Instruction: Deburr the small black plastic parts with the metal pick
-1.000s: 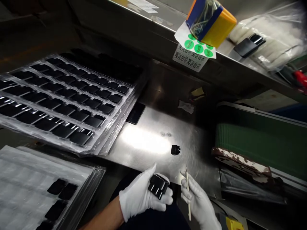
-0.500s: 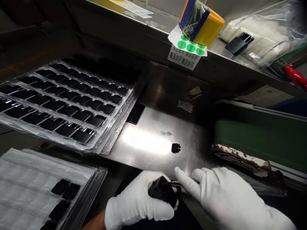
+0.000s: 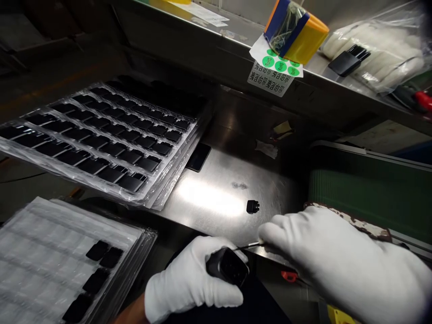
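Note:
Both hands wear white gloves. My left hand point(image 3: 189, 281) grips a small black plug-like adapter point(image 3: 228, 266) near the table's front edge. My right hand point(image 3: 340, 258) pinches a thin stick tool point(image 3: 248, 245) whose tip points at the adapter's top. A small black part point(image 3: 253, 206) lies loose on the steel table point(image 3: 209, 198), just beyond both hands.
A clear blister tray point(image 3: 101, 139) full of black adapters is stacked at the left. A mostly empty tray point(image 3: 50, 252) with several black parts sits at the front left. A green conveyor belt point(image 3: 367, 193) runs at the right. A shelf above carries a yellow-blue tape roll point(image 3: 295, 29) and bags.
My left hand turned the adapter from lying flat on the palm to gripped in the fist. My right hand came in from below and brought the stick tip to the adapter.

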{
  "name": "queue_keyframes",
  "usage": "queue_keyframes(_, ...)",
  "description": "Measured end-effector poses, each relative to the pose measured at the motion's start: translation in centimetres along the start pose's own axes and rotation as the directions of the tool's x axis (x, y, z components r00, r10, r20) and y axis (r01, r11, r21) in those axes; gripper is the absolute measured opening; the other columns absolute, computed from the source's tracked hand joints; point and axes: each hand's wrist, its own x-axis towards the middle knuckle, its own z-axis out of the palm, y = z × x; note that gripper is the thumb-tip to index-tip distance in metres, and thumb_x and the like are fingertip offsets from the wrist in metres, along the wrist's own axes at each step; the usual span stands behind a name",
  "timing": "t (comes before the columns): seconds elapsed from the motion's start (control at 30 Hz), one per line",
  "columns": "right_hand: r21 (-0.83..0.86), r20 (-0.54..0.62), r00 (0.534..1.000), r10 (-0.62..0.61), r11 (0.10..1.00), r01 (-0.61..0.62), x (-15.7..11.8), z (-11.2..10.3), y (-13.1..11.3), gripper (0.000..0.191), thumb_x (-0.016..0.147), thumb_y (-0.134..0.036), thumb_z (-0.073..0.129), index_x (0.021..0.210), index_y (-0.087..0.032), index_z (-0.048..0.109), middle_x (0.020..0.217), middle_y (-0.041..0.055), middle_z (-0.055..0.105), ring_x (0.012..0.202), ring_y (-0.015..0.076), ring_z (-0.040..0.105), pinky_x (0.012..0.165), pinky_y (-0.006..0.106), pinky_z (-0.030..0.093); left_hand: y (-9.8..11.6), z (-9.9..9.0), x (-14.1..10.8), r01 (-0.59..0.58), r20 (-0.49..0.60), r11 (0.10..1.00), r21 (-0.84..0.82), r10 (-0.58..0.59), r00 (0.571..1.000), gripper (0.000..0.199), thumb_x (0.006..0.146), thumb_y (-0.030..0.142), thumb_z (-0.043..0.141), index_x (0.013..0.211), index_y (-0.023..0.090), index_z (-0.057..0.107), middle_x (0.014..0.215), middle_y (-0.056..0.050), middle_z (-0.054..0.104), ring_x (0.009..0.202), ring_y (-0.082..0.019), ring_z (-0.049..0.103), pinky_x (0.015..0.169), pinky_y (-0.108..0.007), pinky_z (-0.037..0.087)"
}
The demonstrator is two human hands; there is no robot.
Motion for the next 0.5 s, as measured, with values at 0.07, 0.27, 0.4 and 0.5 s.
queue_keyframes(0.07, -0.074, 0.04, 0.997, -0.07, 0.995, 0.073, -0.7, 0.4, -0.1, 0.02, 0.092, -0.036, 0.047, 0.09, -0.031, 0.066, 0.06, 0.0016, 0.062, 0.045, 0.014, 0.048, 0.043, 0.03, 0.033, -0.6, -0.5, 0.3, -0.257, -0.029, 0.966, 0.012, 0.257, 0.966, 0.036, 0.061, 0.013, 0.084, 0.095, 0.018, 0.072, 0.089, -0.005, 0.069, 0.085, -0.023, 0.064, 0.079, -0.033, 0.051)
queue_keyframes(0.27, -0.365, -0.044, 0.962, -0.27, 0.901, 0.236, -2.4, 5.2, -0.8, 0.04, 0.097, -0.035, 0.032, 0.12, -0.014, 0.057, 0.053, 0.0035, 0.059, 0.043, 0.0189, 0.048, 0.038, 0.032, 0.028, -1.3, -1.3, 1.0, -0.53, -0.103, 0.837, 0.137, 0.544, 0.833, 0.039, 0.064, 0.02, 0.083, 0.1, 0.02, 0.069, 0.093, -0.007, 0.068, 0.093, -0.026, 0.064, 0.088, -0.039, 0.051)
queue_keyframes(0.4, -0.422, 0.042, 0.964, -0.264, 0.869, 0.257, -2.7, 6.3, -1.1, 0.039, 0.093, -0.033, 0.038, 0.117, -0.009, 0.058, 0.054, 0.0037, 0.056, 0.04, 0.0173, 0.046, 0.038, 0.032, 0.026, -0.5, -1.4, 1.2, -0.548, -0.039, 0.779, 0.305, 0.586, 0.81, 0.043, 0.063, 0.013, 0.083, 0.103, 0.02, 0.067, 0.099, -0.007, 0.068, 0.094, -0.025, 0.064, 0.089, -0.037, 0.051)
queue_keyframes(0.5, -0.434, 0.074, 0.968, -0.239, 0.866, 0.247, -2.4, 5.7, -1.2, 0.036, 0.092, -0.032, 0.042, 0.112, -0.01, 0.06, 0.051, 0.0028, 0.054, 0.037, 0.0169, 0.045, 0.038, 0.033, 0.021, 0.2, -1.6, 1.5, -0.532, 0.039, 0.74, 0.411, 0.569, 0.821, 0.044, 0.062, 0.013, 0.084, 0.102, 0.02, 0.067, 0.102, -0.008, 0.069, 0.098, -0.026, 0.063, 0.093, -0.038, 0.049)
